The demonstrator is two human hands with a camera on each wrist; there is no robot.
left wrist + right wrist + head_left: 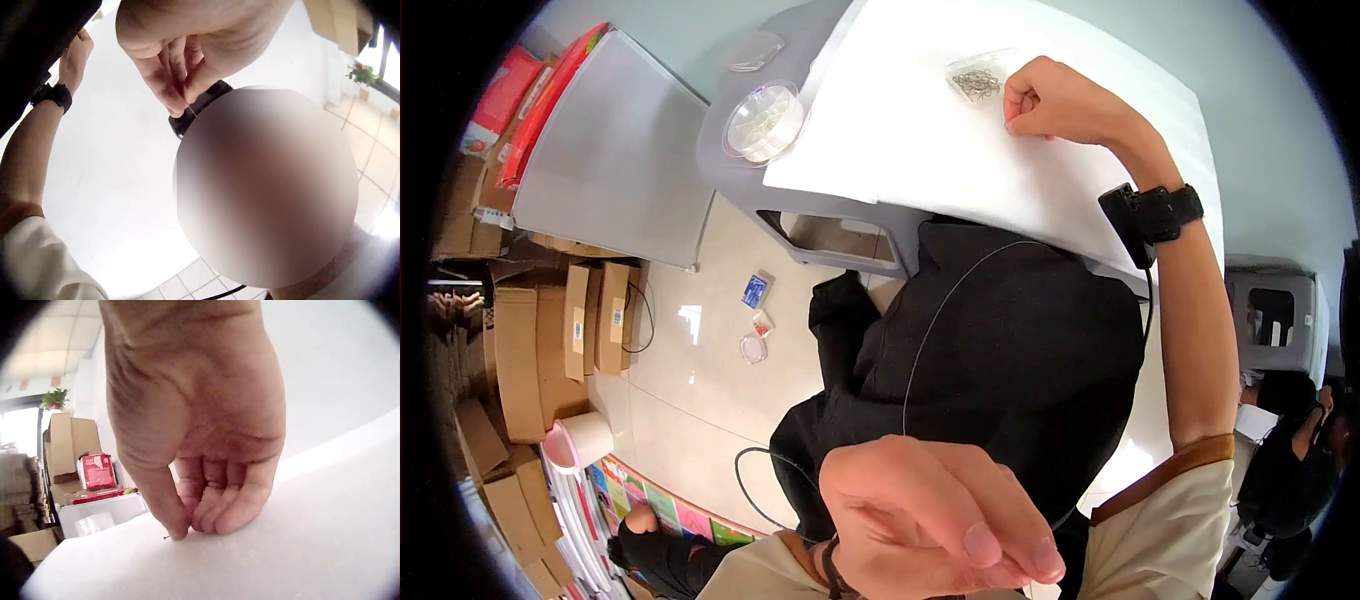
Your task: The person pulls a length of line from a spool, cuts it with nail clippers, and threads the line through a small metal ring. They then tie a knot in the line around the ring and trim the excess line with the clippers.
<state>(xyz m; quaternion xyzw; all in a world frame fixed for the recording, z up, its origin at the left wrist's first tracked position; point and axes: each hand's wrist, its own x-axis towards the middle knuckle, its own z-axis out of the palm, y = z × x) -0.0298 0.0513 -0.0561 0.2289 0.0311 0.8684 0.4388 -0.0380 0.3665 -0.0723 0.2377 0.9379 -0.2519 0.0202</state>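
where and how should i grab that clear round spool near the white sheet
I'd take the clear spool by its round outer rim, thumb and fingers on opposite edges, coming straight down from above. It lies flat on the grey surface with its rim uncovered, so that grip looks unobstructed.

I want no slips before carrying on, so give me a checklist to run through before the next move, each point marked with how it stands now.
1. Thin piece pinched in the left hand: ok, a bit shows at the fingertips.
2. Small thin piece held by the right hand: ok, its tip pokes out beside the thumb.
3. Bag of small metal pieces near the right hand: ok, just beside it on the white cover.
4. Hands close together: not ok, the left is raised well away from the right.
5. Strand over the dark trousers free of knots along its whole length: cannot tell, part is hidden.
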